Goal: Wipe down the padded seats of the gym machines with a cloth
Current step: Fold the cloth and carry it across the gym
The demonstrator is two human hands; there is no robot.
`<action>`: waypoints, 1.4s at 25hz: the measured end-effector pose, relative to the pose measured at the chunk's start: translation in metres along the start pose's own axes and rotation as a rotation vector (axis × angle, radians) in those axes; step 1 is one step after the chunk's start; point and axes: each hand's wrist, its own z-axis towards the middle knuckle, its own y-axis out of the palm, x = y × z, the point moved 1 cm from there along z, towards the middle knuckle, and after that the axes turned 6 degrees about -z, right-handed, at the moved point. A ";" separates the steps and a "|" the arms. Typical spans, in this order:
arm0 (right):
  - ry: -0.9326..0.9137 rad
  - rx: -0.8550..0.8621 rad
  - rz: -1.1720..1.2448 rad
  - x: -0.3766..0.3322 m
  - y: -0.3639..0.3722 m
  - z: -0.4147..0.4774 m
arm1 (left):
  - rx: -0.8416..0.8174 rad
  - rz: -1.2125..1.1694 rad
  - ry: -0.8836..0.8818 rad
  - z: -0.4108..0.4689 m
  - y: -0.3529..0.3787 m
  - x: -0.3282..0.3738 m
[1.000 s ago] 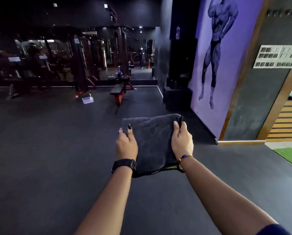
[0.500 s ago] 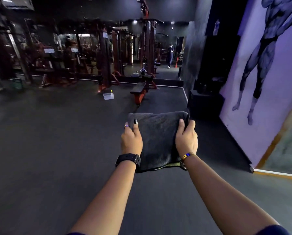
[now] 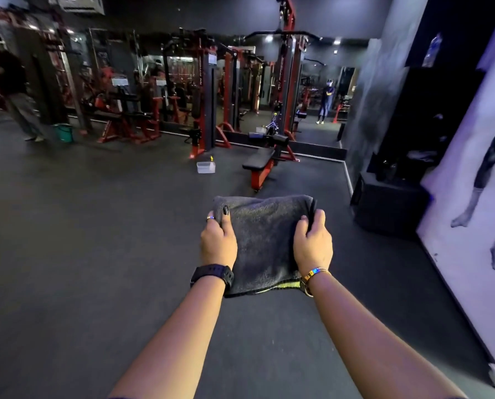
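While no pad lies under it yet, the cloth [image 3: 265,240] hangs in the air between both hands, folded into a thick dark-grey rectangle with a yellow-green strip at its near edge.

- Left hand [image 3: 219,243]: grips the cloth's left edge, thumb laid over the top face, fingers wrapped beneath and mostly out of sight. Ring on one finger, black watch [image 3: 211,276] at the wrist.
- Right hand [image 3: 312,246]: grips the right edge, fingers curled over the far corner. Gold bracelet [image 3: 312,276] at the wrist.
- Bench [image 3: 259,161]: black padded seat on a red frame, straight ahead beyond the cloth's far edge and well apart from it. It stands at the foot of a tall cable machine [image 3: 286,82].
- Clear plastic tub [image 3: 206,167]: on the floor [image 3: 96,254], ahead and left of the grip, near the bench's left side.
- Green bucket [image 3: 63,132]: far to the left of the grip, by a row of red machines.
- Painted wall [image 3: 485,182]: to the right of the grip.

Step in hand, as judged: the cloth is being carried towards a seat, and no wiping has begun.

The next move calls for closing on the bench until its pad lies beneath the hands. The cloth then goes down flat onto the pad. One hand would likely be enough to press and sweep, leaving the other free to steady the cloth. Whether the cloth is damp cannot be told.
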 end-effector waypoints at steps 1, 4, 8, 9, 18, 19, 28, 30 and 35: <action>-0.023 0.006 -0.009 0.002 0.017 0.017 | 0.007 0.004 -0.008 0.019 0.011 -0.006; -0.085 -0.018 0.008 0.001 0.091 0.086 | 0.039 0.030 -0.010 0.101 0.050 -0.026; -0.054 -0.034 0.055 -0.022 0.187 0.187 | 0.067 0.048 0.016 0.231 0.106 -0.043; -0.056 -0.035 0.062 -0.028 0.205 0.208 | 0.069 0.044 0.015 0.258 0.118 -0.045; -0.008 -0.008 0.320 -0.031 0.385 0.413 | 0.082 0.044 0.015 0.474 0.252 -0.081; -0.001 -0.018 0.325 -0.029 0.407 0.438 | 0.081 0.061 0.015 0.500 0.270 -0.086; -0.057 -0.099 0.324 -0.059 0.584 0.669 | 0.141 0.046 -0.043 0.731 0.406 -0.109; -0.045 -0.114 0.317 -0.063 0.629 0.705 | 0.154 0.069 -0.057 0.782 0.425 -0.123; -0.030 -0.154 0.293 -0.079 0.744 0.775 | 0.177 0.057 -0.069 0.900 0.461 -0.174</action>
